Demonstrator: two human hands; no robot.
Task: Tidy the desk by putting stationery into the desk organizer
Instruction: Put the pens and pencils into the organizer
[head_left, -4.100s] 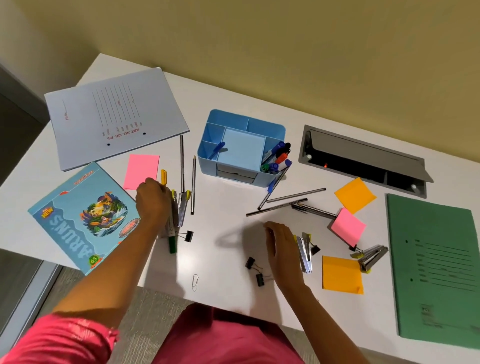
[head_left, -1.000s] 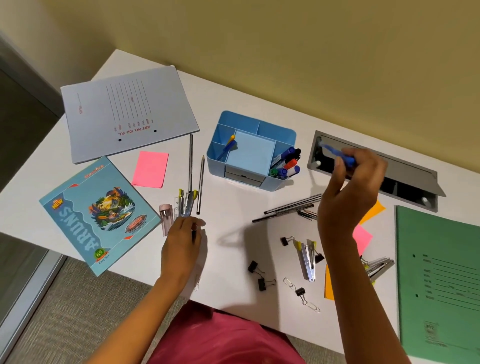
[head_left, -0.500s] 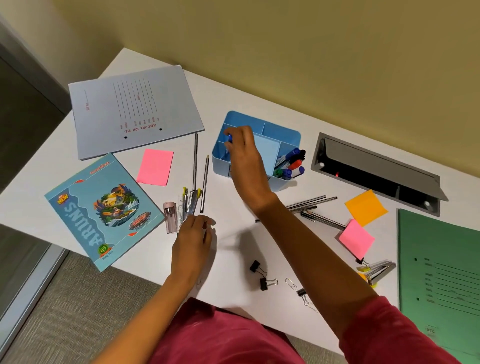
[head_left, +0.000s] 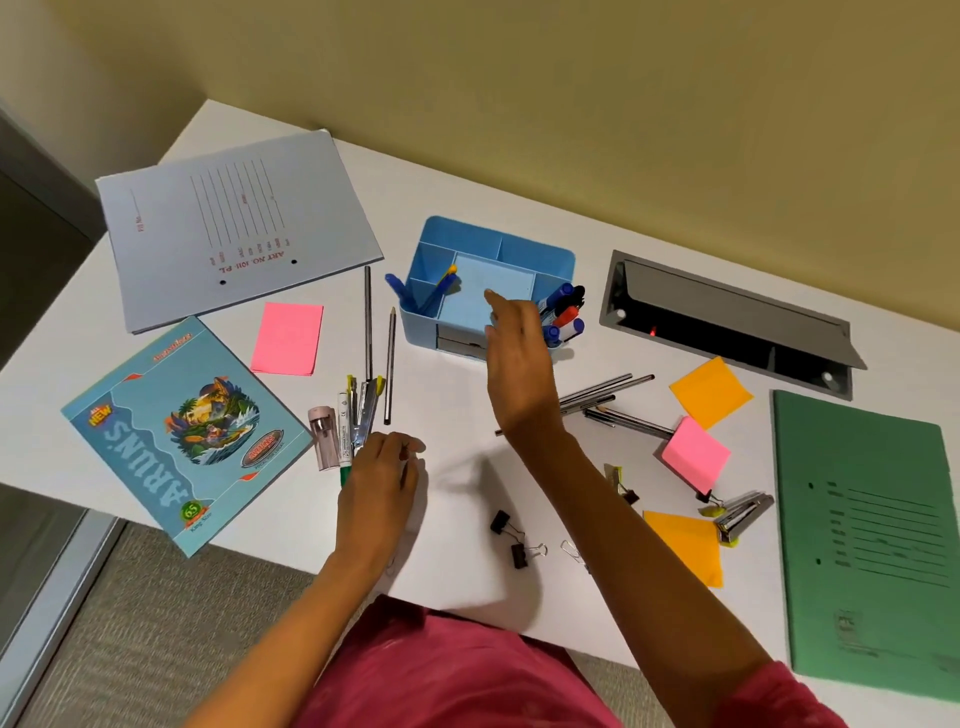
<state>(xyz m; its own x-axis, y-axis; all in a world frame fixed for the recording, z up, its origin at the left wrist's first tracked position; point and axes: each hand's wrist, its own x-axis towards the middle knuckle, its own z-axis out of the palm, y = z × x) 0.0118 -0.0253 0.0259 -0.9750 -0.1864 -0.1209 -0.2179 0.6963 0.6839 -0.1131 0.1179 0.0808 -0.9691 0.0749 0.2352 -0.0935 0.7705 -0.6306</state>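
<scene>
So the light blue plastic desk organizer (head_left: 519, 249) sits toward the back of the white desk (head_left: 457, 431). Two blue pens (head_left: 415, 297) lean in its front-left compartment, and a bunch of capped markers (head_left: 566, 312) stands in the front-right one.

The right hand (head_left: 514, 358) hovers over the front of the organizer with its fingers loose and spread, nothing in it. The left hand (head_left: 379, 478) rests on the desk at the near end of a little pile: a silver stapler (head_left: 363, 410), a white marker with a green end (head_left: 343, 431) and a small pink translucent sharpener (head_left: 322, 436). Its fingers are curled, but honestly I can't tell if it's pinching anything.

Loose on the desk are grey pencils (head_left: 608, 389) right of the right wrist, black binder clips (head_left: 501, 522) near the front edge, a pink sticky pad (head_left: 287, 338) and an orange sticky pad (head_left: 710, 391).
</scene>
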